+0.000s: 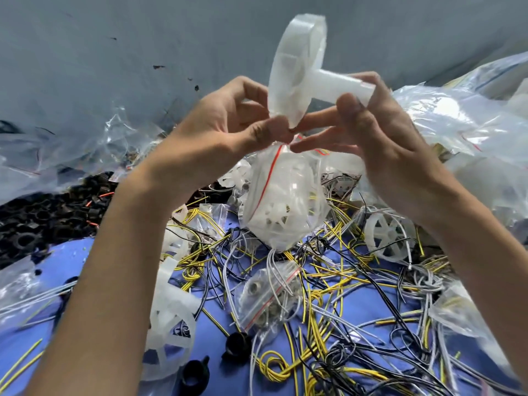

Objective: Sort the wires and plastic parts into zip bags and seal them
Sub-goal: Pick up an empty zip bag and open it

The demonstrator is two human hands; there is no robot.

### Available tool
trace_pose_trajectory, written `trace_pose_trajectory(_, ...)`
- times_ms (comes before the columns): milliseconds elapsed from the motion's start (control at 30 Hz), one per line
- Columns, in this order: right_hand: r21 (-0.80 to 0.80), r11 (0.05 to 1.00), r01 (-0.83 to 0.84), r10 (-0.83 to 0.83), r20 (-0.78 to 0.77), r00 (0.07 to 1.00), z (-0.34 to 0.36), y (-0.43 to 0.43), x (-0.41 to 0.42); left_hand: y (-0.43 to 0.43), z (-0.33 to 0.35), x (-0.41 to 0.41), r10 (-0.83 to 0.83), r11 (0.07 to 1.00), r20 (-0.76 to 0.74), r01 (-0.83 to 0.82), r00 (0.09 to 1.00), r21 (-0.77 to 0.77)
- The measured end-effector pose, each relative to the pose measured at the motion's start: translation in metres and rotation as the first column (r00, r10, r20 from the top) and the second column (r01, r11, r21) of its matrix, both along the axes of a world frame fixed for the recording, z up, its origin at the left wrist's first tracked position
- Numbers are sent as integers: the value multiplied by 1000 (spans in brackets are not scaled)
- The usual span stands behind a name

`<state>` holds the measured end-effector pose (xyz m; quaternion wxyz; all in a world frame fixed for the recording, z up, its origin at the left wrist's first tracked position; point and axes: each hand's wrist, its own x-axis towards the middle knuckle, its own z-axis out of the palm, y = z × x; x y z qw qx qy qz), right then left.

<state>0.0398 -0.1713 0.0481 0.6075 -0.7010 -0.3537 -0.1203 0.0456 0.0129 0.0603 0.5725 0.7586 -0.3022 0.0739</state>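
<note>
A clear zip bag [281,201] with a red seal line hangs in the air, filled with white plastic parts. My left hand [225,130] pinches its top edge between thumb and fingers. My right hand [368,132] grips the stem of a white plastic wheel part [300,72] that stands up above the bag's mouth, its lower fingers stretched toward the bag top. Below lie loose yellow, black and grey wires [343,295] on a blue cloth [71,267].
A small zip bag with metal pieces [268,295] lies under the hanging bag. White wheel parts [390,237] [168,324] and black rings [34,224] are scattered about. Piles of clear bags [463,124] sit right and left. A grey wall stands behind.
</note>
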Motion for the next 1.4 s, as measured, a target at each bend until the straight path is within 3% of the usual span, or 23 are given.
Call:
trace_pose_trajectory(133, 11, 995, 97, -97, -13, 995, 1, -1, 1, -3, 2, -2, 50, 992, 35, -54, 998, 111)
trace_pose_trajectory(267, 88, 994, 67, -65, -27, 998, 5, -1, 0, -3, 5, -6, 85, 957, 110, -112, 990, 267)
trace_pose_trajectory(533, 233, 972, -26, 50, -97, 994, 11, -8, 2, -3, 8, -18, -7, 735, 147, -94, 989, 671)
trace_pose_trajectory(700, 261, 949, -177, 209, -97, 973, 12, -10, -2, -3, 8, -14, 26, 651, 239, -198, 971, 733)
trace_pose_trajectory(833, 136, 939, -317, 335, -135, 933, 9, -7, -11, -2, -1, -4, 64, 583, 320, -296, 945, 757)
trace_pose_trajectory(900, 72, 937, -341, 349, -175, 921, 5, -5, -13, 1, -3, 0, 76, 609, 277, -265, 958, 747)
trace_pose_trajectory(967, -17, 956, -293, 287, -165, 944, 2, -3, -14, 3, -1, -4, 48, 752, 167, -146, 985, 643)
trace_pose_trajectory(1033, -121, 975, -188, 175, -106, 979, 0, -1, -11, 5, 2, -9, -6, 859, 124, -58, 992, 508)
trace_pose_trajectory(1100, -239, 970, -44, 46, 3, 999, -3, 0, -7, 8, 4, -9, -22, 901, 116, -30, 993, 433)
trace_pose_trajectory(1167, -364, 925, 110, -79, 97, 992, -6, 0, -2, 10, 5, -8, -24, 923, 92, -14, 995, 385)
trace_pose_trajectory(1300, -575, 788, 220, -157, 158, 975, -12, 4, 0, 12, 7, -8, 23, 954, 153, -68, 988, 293)
trace_pose_trajectory(1400, -624, 665, 410, -264, 317, 911, -17, 7, 2, 5, 7, -9, 27, 969, 210, -78, 977, 235)
